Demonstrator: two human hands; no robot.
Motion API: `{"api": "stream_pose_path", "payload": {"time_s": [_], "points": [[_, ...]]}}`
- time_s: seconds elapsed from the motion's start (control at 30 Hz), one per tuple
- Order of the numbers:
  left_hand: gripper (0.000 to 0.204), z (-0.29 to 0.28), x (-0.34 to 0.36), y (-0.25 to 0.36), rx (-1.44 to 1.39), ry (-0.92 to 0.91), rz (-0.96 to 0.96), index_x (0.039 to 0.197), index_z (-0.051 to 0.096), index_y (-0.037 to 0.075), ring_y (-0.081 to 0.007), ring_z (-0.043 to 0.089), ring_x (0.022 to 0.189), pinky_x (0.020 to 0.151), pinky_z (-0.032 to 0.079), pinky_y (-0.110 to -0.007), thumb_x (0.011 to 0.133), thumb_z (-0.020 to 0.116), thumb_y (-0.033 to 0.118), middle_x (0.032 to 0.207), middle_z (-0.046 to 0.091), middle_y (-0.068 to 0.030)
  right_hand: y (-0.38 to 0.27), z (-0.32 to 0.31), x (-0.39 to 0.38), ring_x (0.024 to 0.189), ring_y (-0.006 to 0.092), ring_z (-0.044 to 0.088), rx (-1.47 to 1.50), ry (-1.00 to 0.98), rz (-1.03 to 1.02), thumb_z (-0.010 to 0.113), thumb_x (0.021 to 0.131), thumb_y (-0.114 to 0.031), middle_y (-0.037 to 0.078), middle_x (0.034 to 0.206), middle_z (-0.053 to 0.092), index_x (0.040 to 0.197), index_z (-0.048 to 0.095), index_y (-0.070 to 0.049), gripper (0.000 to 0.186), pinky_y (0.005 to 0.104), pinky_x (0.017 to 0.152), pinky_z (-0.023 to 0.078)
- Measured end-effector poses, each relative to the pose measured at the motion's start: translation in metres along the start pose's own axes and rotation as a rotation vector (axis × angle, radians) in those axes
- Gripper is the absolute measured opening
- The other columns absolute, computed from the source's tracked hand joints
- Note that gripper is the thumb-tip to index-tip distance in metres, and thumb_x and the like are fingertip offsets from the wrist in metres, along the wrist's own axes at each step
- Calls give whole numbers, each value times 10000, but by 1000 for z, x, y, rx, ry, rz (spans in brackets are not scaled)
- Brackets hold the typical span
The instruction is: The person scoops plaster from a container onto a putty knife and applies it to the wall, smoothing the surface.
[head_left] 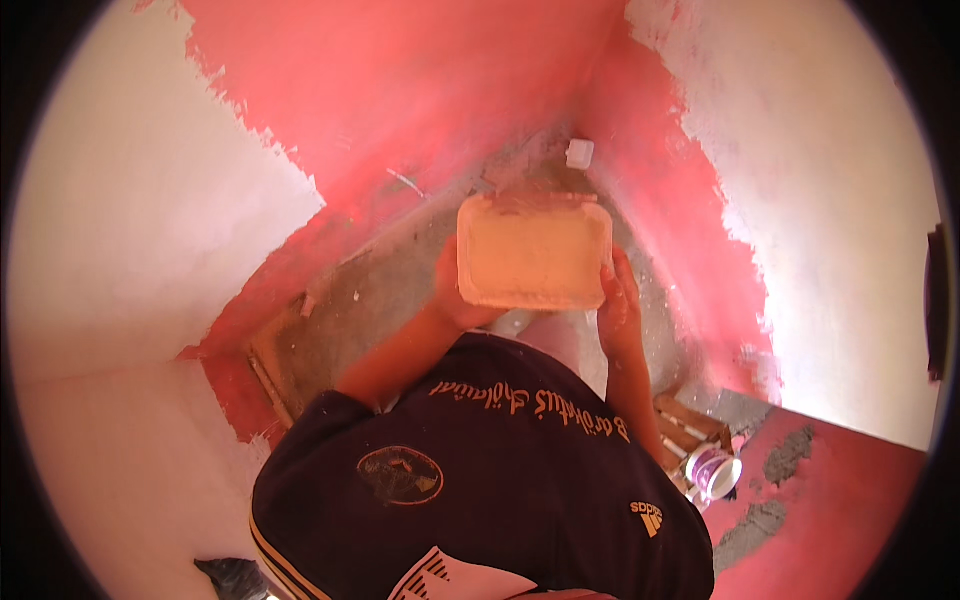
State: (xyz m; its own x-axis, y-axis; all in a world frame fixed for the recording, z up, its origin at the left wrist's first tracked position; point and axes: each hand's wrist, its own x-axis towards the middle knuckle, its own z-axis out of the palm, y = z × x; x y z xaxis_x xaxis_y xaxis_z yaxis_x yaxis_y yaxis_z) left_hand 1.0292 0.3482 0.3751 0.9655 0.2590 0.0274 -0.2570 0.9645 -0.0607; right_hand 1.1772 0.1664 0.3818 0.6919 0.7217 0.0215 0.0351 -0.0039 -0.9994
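Observation:
Both my hands are closed on a shallow rectangular tub [535,255] with rounded corners, held level in front of my chest. Its face is pale yellow-orange, and its rim looks whitish and smeared. I cannot tell whether that face is its inside, its contents or a lid. My left hand [455,290] grips the left side, its fingers mostly hidden behind the tub. On the opposite side my right hand [620,298] holds the edge, with fingers showing along the rim.
Rough-edged pink paint covers part of the cream walls [840,180] around this corner. A small white box [579,153] lies near the corner on the stained floor [345,300]. Behind my right arm, a white and purple bucket [714,472] stands by a wooden stool-like piece [690,425].

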Motion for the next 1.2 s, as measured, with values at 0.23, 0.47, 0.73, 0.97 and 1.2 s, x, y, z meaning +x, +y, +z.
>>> {"api": "stream_pose_path", "payload": {"time_s": [0.23,0.47,0.73,0.97,1.2], "points": [[624,-15,85,-25,593,-75,235,1527,452,135,-349,469,1422,1166,383,-580,1053,391,537,1541,495,-126,3,-81,94,1308,206,533,-33,-235,111,488,1103,-306,131,1419,588,1546,423,4,544,335,1102,401],[643,-27,154,-77,624,35,527,1499,479,125,-349,521,1370,1152,410,-561,1046,399,574,1521,515,-121,-26,-159,223,1325,233,549,60,-347,-55,577,1066,-263,151,1385,613,1500,439,1,526,361,1128,394],[715,-30,192,-112,112,2,501,1505,466,118,-338,524,1373,1134,437,-551,1031,360,642,1501,524,-126,-106,-115,275,1236,302,613,-494,-803,-779,693,933,-127,140,1283,662,1379,611,-78,456,414,1096,431],[722,-19,207,-123,167,100,622,1554,395,148,-368,484,1408,1137,429,-593,1033,323,644,1565,447,-131,-94,-96,298,1007,302,651,-620,-1011,-961,696,850,-52,88,1031,718,1132,708,-51,282,454,952,481],[788,1,192,-120,384,172,788,1517,450,75,-313,545,1356,1100,485,-515,1002,361,665,1492,532,-130,-103,-82,293,896,300,657,-472,-1015,-984,674,817,26,82,942,714,1009,727,-44,211,433,808,526]]}}
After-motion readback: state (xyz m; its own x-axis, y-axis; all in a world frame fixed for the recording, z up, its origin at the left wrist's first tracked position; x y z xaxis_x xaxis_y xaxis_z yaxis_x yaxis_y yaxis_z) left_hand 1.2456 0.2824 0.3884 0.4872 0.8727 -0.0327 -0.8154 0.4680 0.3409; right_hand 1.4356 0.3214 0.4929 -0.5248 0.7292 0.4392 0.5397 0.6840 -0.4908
